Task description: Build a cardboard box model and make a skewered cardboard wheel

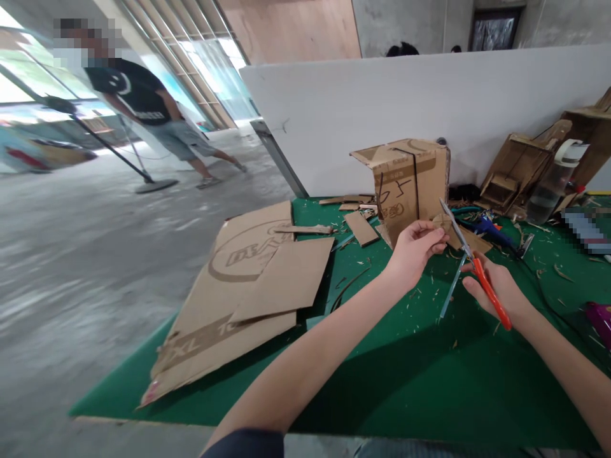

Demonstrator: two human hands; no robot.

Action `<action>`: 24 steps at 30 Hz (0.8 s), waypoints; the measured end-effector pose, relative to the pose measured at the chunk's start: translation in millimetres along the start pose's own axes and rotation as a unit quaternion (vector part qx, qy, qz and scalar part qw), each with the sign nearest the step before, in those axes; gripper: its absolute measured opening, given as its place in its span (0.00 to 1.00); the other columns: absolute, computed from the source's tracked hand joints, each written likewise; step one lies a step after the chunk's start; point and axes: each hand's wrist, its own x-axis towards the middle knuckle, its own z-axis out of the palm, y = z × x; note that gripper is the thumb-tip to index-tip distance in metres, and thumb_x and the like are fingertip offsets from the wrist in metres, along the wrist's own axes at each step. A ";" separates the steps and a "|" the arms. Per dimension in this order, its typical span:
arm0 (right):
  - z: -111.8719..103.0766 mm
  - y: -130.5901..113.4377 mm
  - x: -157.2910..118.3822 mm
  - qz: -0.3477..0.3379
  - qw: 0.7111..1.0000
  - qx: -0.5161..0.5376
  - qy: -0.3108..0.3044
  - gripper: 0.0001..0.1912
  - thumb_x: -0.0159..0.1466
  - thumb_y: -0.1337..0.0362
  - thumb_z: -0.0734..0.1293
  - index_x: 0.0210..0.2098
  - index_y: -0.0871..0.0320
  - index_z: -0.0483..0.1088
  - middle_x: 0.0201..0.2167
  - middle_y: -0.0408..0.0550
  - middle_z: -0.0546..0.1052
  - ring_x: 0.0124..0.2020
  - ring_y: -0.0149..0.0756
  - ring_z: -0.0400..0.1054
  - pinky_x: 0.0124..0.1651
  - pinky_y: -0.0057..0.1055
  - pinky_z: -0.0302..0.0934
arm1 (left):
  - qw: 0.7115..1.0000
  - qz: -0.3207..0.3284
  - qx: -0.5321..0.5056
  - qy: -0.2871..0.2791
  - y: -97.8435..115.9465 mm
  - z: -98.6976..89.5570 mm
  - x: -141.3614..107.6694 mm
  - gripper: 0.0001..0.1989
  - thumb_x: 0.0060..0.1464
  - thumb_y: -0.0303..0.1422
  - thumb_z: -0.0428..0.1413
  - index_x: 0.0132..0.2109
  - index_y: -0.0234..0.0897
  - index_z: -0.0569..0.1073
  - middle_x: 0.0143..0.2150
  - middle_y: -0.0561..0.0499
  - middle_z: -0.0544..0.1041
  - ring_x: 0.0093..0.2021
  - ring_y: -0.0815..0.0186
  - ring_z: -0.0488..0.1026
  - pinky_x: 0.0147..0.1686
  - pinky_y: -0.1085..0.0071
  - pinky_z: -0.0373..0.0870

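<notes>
My left hand (420, 245) pinches a small piece of cardboard (443, 222) between thumb and fingers. In my right hand (496, 289) is a pair of scissors (491, 294) with red-orange handles, its blades pointing up and left beside the cardboard piece. Whether the blades touch the cardboard I cannot tell. Below the blades a thin, translucent bluish stick (452, 287) slants over the green table. Just behind my hands stands a cardboard box (405, 178) with a dark band down its front and handwritten marks.
Large flat cardboard sheets (214, 286) lie at the left of the green table (382, 388). Cardboard scraps (361, 228) are scattered behind. To the right are a blue glue gun (491, 230), a water bottle (554, 181), a phone (587, 230) and cardboard constructions (520, 165). A person (147, 102) walks beyond the table.
</notes>
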 end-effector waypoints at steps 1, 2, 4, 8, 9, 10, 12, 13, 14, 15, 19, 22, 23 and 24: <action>0.1 -0.3 0.1 0.003 1.000 0.001 0.000 0.25 0.63 0.49 0.62 0.51 0.60 0.66 0.40 0.54 0.80 0.35 0.42 0.76 0.39 0.34 0.67 | 1.000 0.001 -0.003 0.002 -0.3 0.3 -0.1 0.14 0.45 0.28 0.67 0.33 0.34 0.68 0.29 0.53 0.75 0.34 0.70 0.77 0.35 0.75 0.70; 0.2 -0.6 0.2 0.007 1.000 0.003 -0.001 0.26 0.62 0.49 0.62 0.52 0.61 0.65 0.40 0.54 0.80 0.36 0.43 0.76 0.39 0.35 0.67 | 1.000 0.001 -0.005 0.003 -0.6 0.6 -0.3 0.14 0.45 0.28 0.67 0.33 0.34 0.67 0.29 0.53 0.75 0.34 0.70 0.77 0.35 0.75 0.70; 0.6 -1.4 0.5 0.013 1.000 0.005 -0.001 0.27 0.62 0.48 0.62 0.53 0.61 0.65 0.41 0.55 0.80 0.38 0.45 0.77 0.40 0.36 0.68 | 1.000 0.000 -0.010 0.005 -1.3 1.1 -0.9 0.14 0.45 0.27 0.66 0.33 0.34 0.67 0.29 0.54 0.75 0.34 0.70 0.77 0.36 0.75 0.71; 1.5 -3.2 0.7 0.016 1.000 0.002 0.001 0.26 0.61 0.48 0.62 0.51 0.60 0.65 0.42 0.56 0.80 0.39 0.45 0.77 0.41 0.36 0.68 | 1.000 -0.007 -0.017 0.001 -2.8 2.4 -2.5 0.14 0.45 0.27 0.66 0.34 0.35 0.67 0.31 0.54 0.76 0.34 0.70 0.77 0.36 0.74 0.71; 1.7 -3.8 0.6 0.017 1.000 0.002 0.001 0.26 0.61 0.48 0.62 0.51 0.60 0.65 0.42 0.56 0.80 0.39 0.45 0.77 0.41 0.36 0.68 | 1.000 -0.004 -0.017 -0.001 -2.9 2.7 -2.9 0.14 0.44 0.27 0.66 0.34 0.35 0.67 0.30 0.54 0.76 0.34 0.70 0.77 0.36 0.74 0.71; 1.9 -4.5 0.5 0.018 1.000 0.001 0.002 0.25 0.61 0.49 0.62 0.50 0.60 0.65 0.42 0.56 0.80 0.39 0.45 0.77 0.41 0.36 0.68 | 1.000 0.001 -0.016 -0.002 -2.9 3.0 -3.3 0.15 0.44 0.27 0.66 0.35 0.36 0.67 0.30 0.54 0.76 0.34 0.70 0.77 0.36 0.74 0.71; 2.2 -5.8 0.2 0.018 1.000 0.000 0.001 0.25 0.61 0.49 0.62 0.51 0.60 0.65 0.42 0.56 0.80 0.39 0.46 0.77 0.41 0.37 0.68 | 1.000 0.015 -0.006 -0.001 -2.5 3.4 -3.7 0.17 0.43 0.27 0.66 0.37 0.37 0.66 0.30 0.55 0.76 0.34 0.70 0.76 0.36 0.73 0.70; 2.3 -6.4 0.1 0.016 1.000 -0.001 0.000 0.26 0.61 0.49 0.62 0.51 0.60 0.64 0.42 0.56 0.80 0.39 0.46 0.77 0.41 0.37 0.68 | 1.000 0.023 0.002 0.000 -2.2 3.3 -3.8 0.18 0.43 0.28 0.67 0.38 0.38 0.66 0.29 0.56 0.76 0.34 0.70 0.76 0.37 0.73 0.70; 2.3 -7.0 0.1 0.014 1.000 -0.001 0.000 0.26 0.61 0.49 0.62 0.52 0.60 0.64 0.42 0.56 0.80 0.39 0.46 0.77 0.41 0.37 0.68 | 0.999 0.030 0.012 0.000 -2.1 3.1 -3.7 0.19 0.43 0.28 0.67 0.39 0.38 0.66 0.29 0.56 0.75 0.34 0.69 0.76 0.37 0.72 0.70; 2.2 -7.4 0.1 0.012 1.000 -0.001 0.000 0.27 0.61 0.48 0.62 0.53 0.61 0.63 0.42 0.57 0.80 0.38 0.46 0.77 0.41 0.38 0.68 | 0.999 0.036 0.023 0.001 -2.1 2.7 -3.5 0.19 0.43 0.29 0.67 0.39 0.38 0.66 0.28 0.57 0.75 0.34 0.69 0.76 0.37 0.72 0.70; 0.9 -8.5 0.2 0.009 1.000 -0.005 -0.004 0.30 0.60 0.47 0.62 0.54 0.63 0.62 0.42 0.58 0.80 0.38 0.47 0.77 0.41 0.38 0.68 | 0.995 0.063 0.072 0.006 -3.9 0.6 -2.3 0.18 0.44 0.29 0.66 0.42 0.38 0.68 0.28 0.57 0.74 0.33 0.69 0.75 0.36 0.71 0.69; 0.2 -8.8 0.0 0.003 1.000 -0.009 -0.015 0.27 0.61 0.48 0.62 0.51 0.61 0.64 0.41 0.57 0.79 0.37 0.46 0.77 0.40 0.37 0.68 | 0.991 0.082 0.102 0.012 -4.8 0.8 -3.2 0.18 0.46 0.30 0.65 0.45 0.37 0.70 0.29 0.55 0.74 0.33 0.69 0.75 0.37 0.71 0.69; 0.3 -8.7 0.0 0.001 1.000 -0.009 -0.018 0.26 0.61 0.48 0.62 0.51 0.61 0.65 0.40 0.56 0.79 0.37 0.46 0.77 0.40 0.36 0.68 | 0.990 0.082 0.110 0.013 -4.4 1.3 -4.0 0.18 0.46 0.30 0.64 0.45 0.37 0.71 0.29 0.55 0.75 0.33 0.69 0.75 0.37 0.70 0.70; 0.7 -8.7 -0.1 -0.001 1.000 -0.009 -0.019 0.26 0.61 0.48 0.62 0.51 0.61 0.65 0.40 0.56 0.79 0.37 0.46 0.77 0.39 0.36 0.68 | 0.990 0.080 0.118 0.015 -3.5 2.0 -5.0 0.17 0.47 0.31 0.64 0.44 0.36 0.71 0.30 0.53 0.75 0.34 0.68 0.75 0.37 0.70 0.70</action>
